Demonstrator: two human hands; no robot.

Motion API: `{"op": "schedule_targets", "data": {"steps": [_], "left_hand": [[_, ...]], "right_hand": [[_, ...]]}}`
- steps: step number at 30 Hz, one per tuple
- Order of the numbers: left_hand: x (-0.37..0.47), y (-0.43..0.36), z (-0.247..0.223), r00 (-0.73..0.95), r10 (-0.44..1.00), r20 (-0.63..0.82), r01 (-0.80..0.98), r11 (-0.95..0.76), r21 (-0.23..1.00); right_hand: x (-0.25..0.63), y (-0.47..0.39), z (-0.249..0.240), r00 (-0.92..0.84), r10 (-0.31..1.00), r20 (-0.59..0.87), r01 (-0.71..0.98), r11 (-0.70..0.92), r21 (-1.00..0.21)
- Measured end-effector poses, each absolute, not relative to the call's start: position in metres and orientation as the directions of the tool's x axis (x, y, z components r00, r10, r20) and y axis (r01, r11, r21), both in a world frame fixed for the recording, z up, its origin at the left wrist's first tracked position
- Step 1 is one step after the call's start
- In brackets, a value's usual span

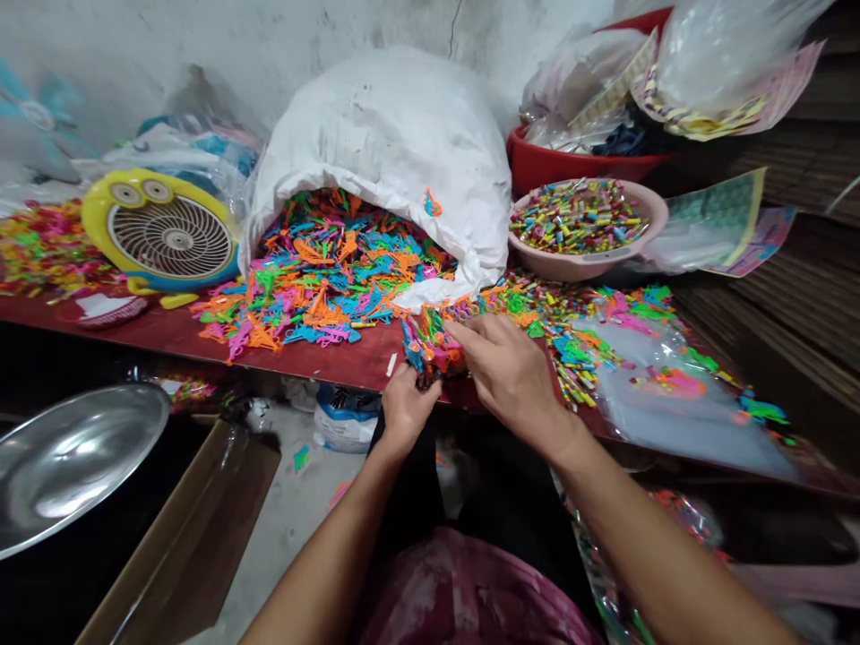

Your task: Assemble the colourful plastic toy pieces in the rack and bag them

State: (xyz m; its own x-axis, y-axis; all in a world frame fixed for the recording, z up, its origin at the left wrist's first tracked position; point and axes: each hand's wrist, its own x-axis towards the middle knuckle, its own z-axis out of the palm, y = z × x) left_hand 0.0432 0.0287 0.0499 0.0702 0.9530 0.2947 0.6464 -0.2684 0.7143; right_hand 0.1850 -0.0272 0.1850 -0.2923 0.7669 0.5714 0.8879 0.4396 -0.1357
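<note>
At the front edge of the table, my left hand (407,408) is closed around the lower end of a bundle of small plastic toy pieces (430,345) in orange, green, pink and blue. They look like little toy guns, though the exact kind is hard to tell. My right hand (507,372) is beside the bundle's right side, its fingers curled and the index finger reaching toward the top. What its fingertips hold, if anything, is hidden. Behind both hands, a white sack (396,116) spills a heap of similar loose pieces (329,269) onto the red tabletop (336,363).
A pink basin (591,260) of small striped tubes stands at the right, before a red tub (584,166). Clear plastic bags (672,403) lie at the right front. To the left are a yellow fan (178,237), a metal bowl (87,457) and a cardboard box (194,528).
</note>
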Motion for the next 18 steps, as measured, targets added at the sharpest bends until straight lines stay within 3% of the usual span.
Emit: {"op": "schedule_targets", "data": {"steps": [3, 6, 9, 13, 18], "left_hand": [[0.043, 0.023, 0.041, -0.010, 0.915, 0.403, 0.616, -0.311, 0.723], [0.043, 0.010, 0.041, -0.128, 0.838, 0.530, 0.564, -0.379, 0.734], [0.041, -0.002, 0.059, -0.185, 0.677, 0.713, 0.634, -0.472, 0.613], [0.039, -0.001, 0.102, 0.078, 0.554, 0.829, 0.743, -0.586, 0.322], [0.032, 0.018, 0.126, 0.265, 0.597, 0.757, 0.704, -0.657, 0.272]], "right_hand": [[0.194, -0.002, 0.194, -0.522, 0.721, 0.456, 0.798, 0.602, -0.037], [0.204, 0.021, 0.186, -0.625, 0.681, 0.381, 0.694, 0.709, -0.127], [0.211, 0.032, 0.179, -0.613, 0.680, 0.403, 0.652, 0.723, -0.228], [0.214, 0.034, 0.177, -0.592, 0.683, 0.428, 0.619, 0.725, -0.300], [0.215, 0.034, 0.178, -0.566, 0.699, 0.437, 0.598, 0.713, -0.366]]}}
